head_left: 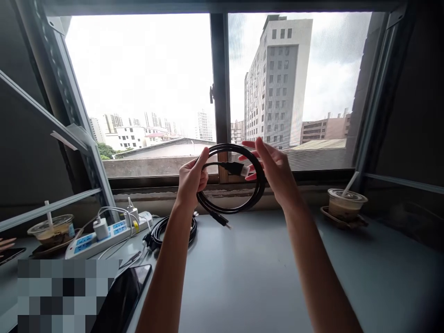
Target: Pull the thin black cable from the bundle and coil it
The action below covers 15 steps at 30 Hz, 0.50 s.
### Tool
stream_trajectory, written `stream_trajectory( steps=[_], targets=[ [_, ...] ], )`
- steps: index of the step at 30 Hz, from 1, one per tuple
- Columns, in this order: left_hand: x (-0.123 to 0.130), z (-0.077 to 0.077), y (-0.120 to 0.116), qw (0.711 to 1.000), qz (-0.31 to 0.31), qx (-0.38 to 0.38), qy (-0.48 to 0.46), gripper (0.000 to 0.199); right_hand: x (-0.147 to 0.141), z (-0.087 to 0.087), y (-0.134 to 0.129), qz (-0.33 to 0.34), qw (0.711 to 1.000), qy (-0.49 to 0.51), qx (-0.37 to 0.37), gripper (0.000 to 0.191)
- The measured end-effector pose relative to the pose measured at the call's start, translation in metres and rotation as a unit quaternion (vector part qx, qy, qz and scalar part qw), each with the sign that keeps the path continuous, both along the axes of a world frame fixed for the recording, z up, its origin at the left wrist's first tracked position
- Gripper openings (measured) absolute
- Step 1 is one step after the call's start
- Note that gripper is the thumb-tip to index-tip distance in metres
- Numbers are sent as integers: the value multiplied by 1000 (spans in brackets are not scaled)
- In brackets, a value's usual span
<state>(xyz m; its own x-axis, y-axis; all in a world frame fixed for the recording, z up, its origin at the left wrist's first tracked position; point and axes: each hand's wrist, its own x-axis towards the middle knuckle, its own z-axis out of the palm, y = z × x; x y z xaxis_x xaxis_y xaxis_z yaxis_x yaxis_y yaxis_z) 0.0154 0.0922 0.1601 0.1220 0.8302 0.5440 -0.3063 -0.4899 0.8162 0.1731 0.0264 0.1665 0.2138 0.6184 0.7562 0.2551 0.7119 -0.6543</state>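
A black cable (258,189), wound into a round coil, is held up in the air in front of the window. My left hand (193,178) grips the coil's left side, thumb on top and fingers curled round it. One plug (234,168) with a clear cap points right across the inside of the loop. The cable's other plug (220,218) hangs below the coil. At the coil's right side my right hand (275,169) is open, thumb raised and fingers spread behind the loop near the capped plug; whether they touch it I cannot tell.
A second coil of black cable (193,231) lies on the table (243,277) behind my left forearm. Left of it are a power strip (111,236) with chargers, a phone (121,300) and a drink cup (52,229). Another cup (347,203) stands right. Part of another person's hand (6,244) shows far left.
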Motion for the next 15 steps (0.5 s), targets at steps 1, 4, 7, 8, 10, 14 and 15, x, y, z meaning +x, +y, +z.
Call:
stream_trajectory(
  steps=[1,4,7,8,10,14,15],
  targets=[
    [-2,0,1,1000,2,-20,5,50,2,0,2,-38,999,-13,27,50],
    [-6,2,3,999,4,-52,10,39,6,-4,8,-106,985,-112,81,43],
    [-8,4,2,998,-24,-50,13,28,10,-9,13,-159,956,-221,107,39],
    [-8,4,2,998,-39,-49,13,25,11,-11,14,-177,946,-247,115,39],
    [-8,6,0,996,-69,-56,7,23,12,-13,18,-201,930,-278,133,36],
    [-4,10,-6,988,-111,-106,-6,34,13,-14,23,-191,929,-253,190,29],
    [-3,10,-7,986,-118,-118,-9,35,12,-13,23,-193,930,-242,200,27]
  ],
)
